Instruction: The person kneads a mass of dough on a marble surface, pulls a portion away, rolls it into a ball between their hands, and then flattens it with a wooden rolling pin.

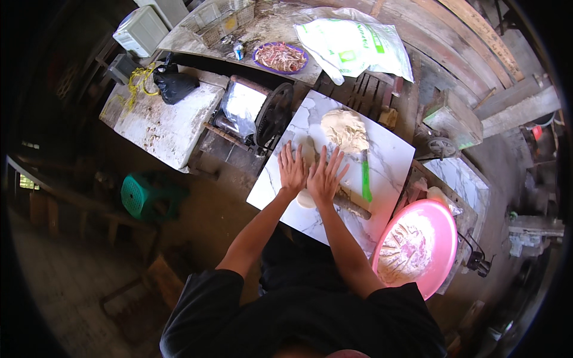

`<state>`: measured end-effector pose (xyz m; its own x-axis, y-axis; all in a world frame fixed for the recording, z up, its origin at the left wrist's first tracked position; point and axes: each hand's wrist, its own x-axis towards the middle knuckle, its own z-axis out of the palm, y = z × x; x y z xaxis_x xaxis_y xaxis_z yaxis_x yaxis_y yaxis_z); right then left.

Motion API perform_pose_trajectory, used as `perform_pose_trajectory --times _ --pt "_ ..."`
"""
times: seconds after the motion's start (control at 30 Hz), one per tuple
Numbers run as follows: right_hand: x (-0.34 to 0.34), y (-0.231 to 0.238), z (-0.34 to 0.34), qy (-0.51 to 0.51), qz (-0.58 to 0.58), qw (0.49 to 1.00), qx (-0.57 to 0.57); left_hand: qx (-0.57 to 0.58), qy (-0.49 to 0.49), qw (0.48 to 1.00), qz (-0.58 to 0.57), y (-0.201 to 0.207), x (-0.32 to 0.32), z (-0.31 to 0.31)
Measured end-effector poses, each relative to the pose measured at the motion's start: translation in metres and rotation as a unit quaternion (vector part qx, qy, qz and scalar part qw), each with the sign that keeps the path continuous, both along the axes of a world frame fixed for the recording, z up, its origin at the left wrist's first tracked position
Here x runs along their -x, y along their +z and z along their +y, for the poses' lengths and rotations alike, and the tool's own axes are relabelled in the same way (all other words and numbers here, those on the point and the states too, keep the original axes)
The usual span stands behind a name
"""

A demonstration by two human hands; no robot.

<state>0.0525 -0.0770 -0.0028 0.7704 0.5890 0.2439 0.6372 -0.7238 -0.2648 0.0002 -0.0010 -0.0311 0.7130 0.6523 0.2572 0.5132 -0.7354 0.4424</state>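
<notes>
Both palms press down with outstretched fingers on a marble-patterned board (271,188). My left hand (292,170) and my right hand (324,178) lie side by side, thumbs nearly touching. Between and beyond them shows a pale strip of dough (308,149); a small rounded dough piece (305,200) peeks out below, and how far either runs under my hands is hidden. Beside my right wrist rests a brown wooden roller (353,206), partly covered by my arm. Farther back sits a large lump of dough (345,130), with a green-handled knife (366,180) just below it.
At the right stands a pink basin (444,250) holding floury strips. A hand-cranked roller machine (253,110) adjoins the board on the left. Behind are a purple-rimmed plate (280,58) of reddish strips and a white sack (358,48). A green stool (140,197) is at left.
</notes>
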Motion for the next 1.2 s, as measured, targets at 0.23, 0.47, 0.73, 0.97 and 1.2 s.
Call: perform_pose_trajectory --times 0.23,0.47,0.73,0.97,1.2 --pt "-0.048 -0.002 0.016 0.005 -0.024 0.998 -0.058 -0.034 -0.001 0.999 -0.023 0.018 -0.052 0.015" --pt "0.022 -0.007 0.007 -0.019 0.007 1.0 0.009 0.028 -0.055 0.998 -0.033 0.005 0.022 0.009" --pt "-0.02 -0.009 0.025 -0.063 0.005 0.997 -0.032 -0.021 -0.027 0.998 0.049 0.001 -0.028 0.024" --pt "0.013 -0.009 0.011 -0.11 -0.01 0.993 -0.033 0.006 -0.081 0.996 0.031 -0.001 0.008 0.01" --pt "0.031 -0.006 -0.01 -0.111 0.047 0.988 -0.092 0.017 -0.154 0.987 -0.04 -0.018 0.026 0.008"
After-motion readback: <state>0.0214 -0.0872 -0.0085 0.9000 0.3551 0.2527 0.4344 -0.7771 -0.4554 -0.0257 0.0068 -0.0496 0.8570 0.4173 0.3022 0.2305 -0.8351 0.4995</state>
